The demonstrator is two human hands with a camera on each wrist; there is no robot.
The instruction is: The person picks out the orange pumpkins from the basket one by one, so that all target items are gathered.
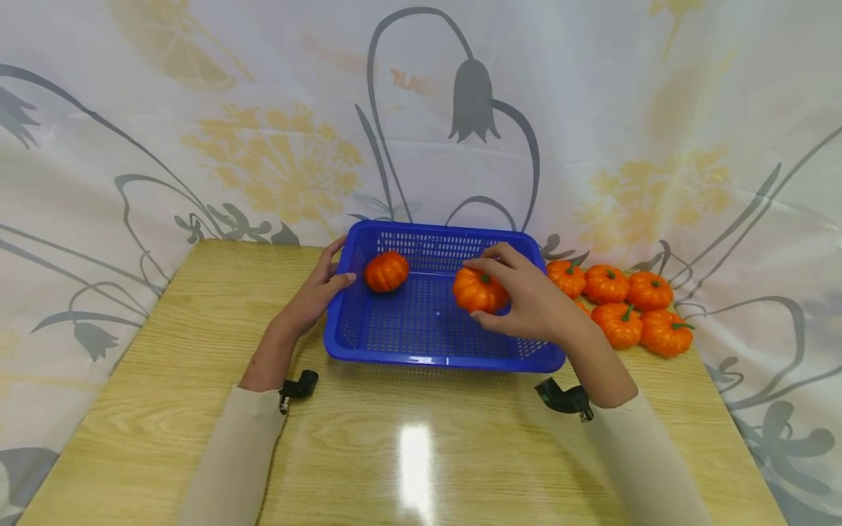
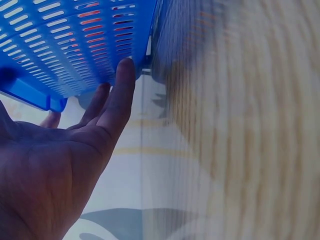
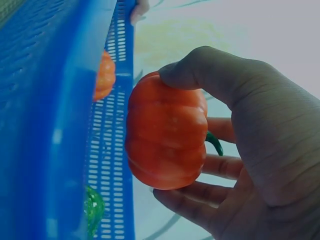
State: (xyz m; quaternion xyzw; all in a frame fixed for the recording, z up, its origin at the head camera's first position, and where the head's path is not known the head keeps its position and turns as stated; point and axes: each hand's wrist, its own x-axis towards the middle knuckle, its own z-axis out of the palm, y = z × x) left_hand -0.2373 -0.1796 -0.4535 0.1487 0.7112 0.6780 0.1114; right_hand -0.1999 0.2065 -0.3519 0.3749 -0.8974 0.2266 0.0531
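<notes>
A blue plastic basket [image 1: 421, 358] with slotted walls stands on the table. My left hand [image 1: 321, 288] holds its left rim, thumb over the edge and fingers along the outside wall, which the left wrist view shows from below. A small orange pumpkin [image 3: 167, 132] with a green stem is gripped between the thumb and fingers of my right hand [image 1: 526, 296], over the basket's right half. Another orange pumpkin [image 1: 387, 272] lies at the left inside the basket. A shiny green thing [image 3: 93, 210] shows partly by the slotted wall in the right wrist view; its kind is unclear.
Several more orange pumpkins [image 1: 618, 325] are grouped on the table just right of the basket, one partly hidden by the right hand. The wooden table [image 1: 349, 453] meets a flower-patterned cloth [image 1: 276, 168] at the back and sides.
</notes>
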